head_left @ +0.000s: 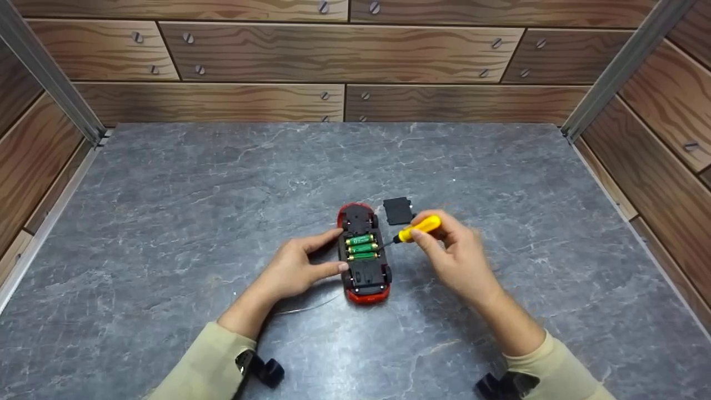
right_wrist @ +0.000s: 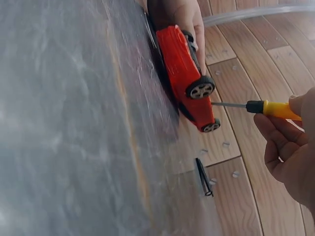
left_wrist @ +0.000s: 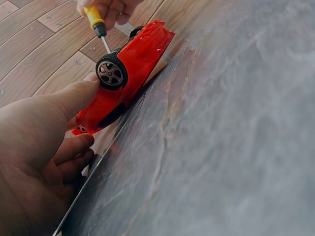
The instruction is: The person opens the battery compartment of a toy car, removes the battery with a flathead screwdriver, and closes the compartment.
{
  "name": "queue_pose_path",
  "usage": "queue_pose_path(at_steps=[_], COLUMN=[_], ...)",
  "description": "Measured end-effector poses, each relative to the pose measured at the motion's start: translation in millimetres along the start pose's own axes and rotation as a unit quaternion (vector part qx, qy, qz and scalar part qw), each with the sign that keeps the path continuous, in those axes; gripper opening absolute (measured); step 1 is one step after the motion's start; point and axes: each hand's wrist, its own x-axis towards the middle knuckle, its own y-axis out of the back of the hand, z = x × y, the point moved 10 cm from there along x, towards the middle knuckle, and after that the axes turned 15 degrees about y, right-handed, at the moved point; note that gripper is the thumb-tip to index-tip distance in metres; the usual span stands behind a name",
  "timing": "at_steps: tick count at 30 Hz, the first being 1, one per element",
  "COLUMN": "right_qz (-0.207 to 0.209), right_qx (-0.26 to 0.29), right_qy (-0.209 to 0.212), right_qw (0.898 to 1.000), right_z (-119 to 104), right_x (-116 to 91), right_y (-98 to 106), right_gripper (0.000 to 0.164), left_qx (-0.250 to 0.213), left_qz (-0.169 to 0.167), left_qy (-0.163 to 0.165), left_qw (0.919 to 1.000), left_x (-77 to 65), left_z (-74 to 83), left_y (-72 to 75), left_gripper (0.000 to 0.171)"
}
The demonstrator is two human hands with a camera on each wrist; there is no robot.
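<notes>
A red toy car [head_left: 368, 298] lies upside down on the table, its black underside facing up. Several green batteries [head_left: 361, 248] sit side by side in the open compartment in its middle. My left hand [head_left: 294, 266] grips the car's left side between thumb and fingers. My right hand [head_left: 458, 255] pinches a screwdriver [head_left: 425, 226] by its yellow handle. The screwdriver's metal shaft [right_wrist: 229, 104] slants down to the right end of the batteries. In the left wrist view, the thumb lies beside a wheel [left_wrist: 111, 72].
A black battery cover [head_left: 398, 211] lies on the grey marbled table [head_left: 222, 183], right of the car's far end. A thin wire [head_left: 308, 309] runs along the table from under the left wrist toward the car. Wood-patterned walls [head_left: 333, 53] surround the table at the back and sides.
</notes>
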Motion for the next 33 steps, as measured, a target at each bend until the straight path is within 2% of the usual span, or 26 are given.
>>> queue_pose_path(at_steps=[3,11,22,33], right_qz=[0.0,0.031,0.077,0.088], right_qx=[0.005,0.088,0.149,0.163], right_qy=[-0.01,-0.084,-0.191,-0.209], right_qw=[1.0,0.992,0.967,0.96], right_z=[1,28,61,66], right_x=[0,-7,-20,-23], right_y=[0,7,11,11], right_gripper=[0.009,0.015,0.017,0.017], left_qx=[0.0,-0.001,0.001,-0.001], left_qz=[0.001,0.0,0.001,0.001], left_qy=[0.003,0.01,0.012,0.009], left_qw=[1.0,1.0,0.9999,1.0], left_x=[0.2,1.0,1.0,0.2], left_z=[-0.2,-0.8,-1.3,-1.3], left_y=[-0.1,-1.0,0.3,0.2], left_gripper=[0.072,0.073,0.072,0.072])
